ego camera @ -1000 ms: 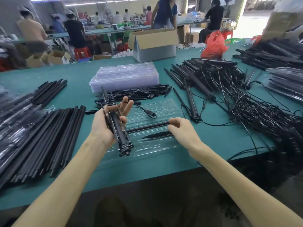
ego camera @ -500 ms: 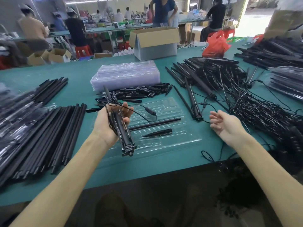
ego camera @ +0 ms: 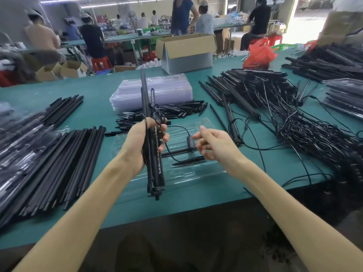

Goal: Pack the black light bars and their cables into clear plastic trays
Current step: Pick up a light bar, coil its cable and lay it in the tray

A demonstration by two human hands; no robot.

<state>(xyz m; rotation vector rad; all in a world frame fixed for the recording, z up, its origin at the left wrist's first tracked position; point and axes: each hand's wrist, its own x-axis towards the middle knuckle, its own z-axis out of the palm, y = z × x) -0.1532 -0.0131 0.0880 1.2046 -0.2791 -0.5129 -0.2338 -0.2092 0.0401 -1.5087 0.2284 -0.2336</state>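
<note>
Green table (ego camera: 225, 194) piled with unpacked bars (ego camera: 247, 89); one clear tray (ego camera: 196, 173) holds only a rod (ego camera: 176, 153) and spike (ego camera: 188, 162). Left hand (ego camera: 137, 146) grips light bars (ego camera: 155, 173) above it; right hand (ego camera: 214, 146) hangs, fingers apart, beside the cable plug (ego camera: 190, 142).

Factory packing floor. Long green-covered table (ego camera: 94, 107) loaded with bulk stock: black rods (ego camera: 64, 160) in rows near left, black light bars (ego camera: 255, 83) heaped at right, cables (ego camera: 306, 134) in tangled mass near right, stack of clear trays (ego camera: 176, 89) at centre. Open cardboard box (ego camera: 186, 54) at far edge, small cartons (ego camera: 66, 69) on floor far left. Far benches (ego camera: 121, 38) in rows, workers (ego camera: 92, 40) standing and seated there, red stools (ego camera: 101, 62).
</note>
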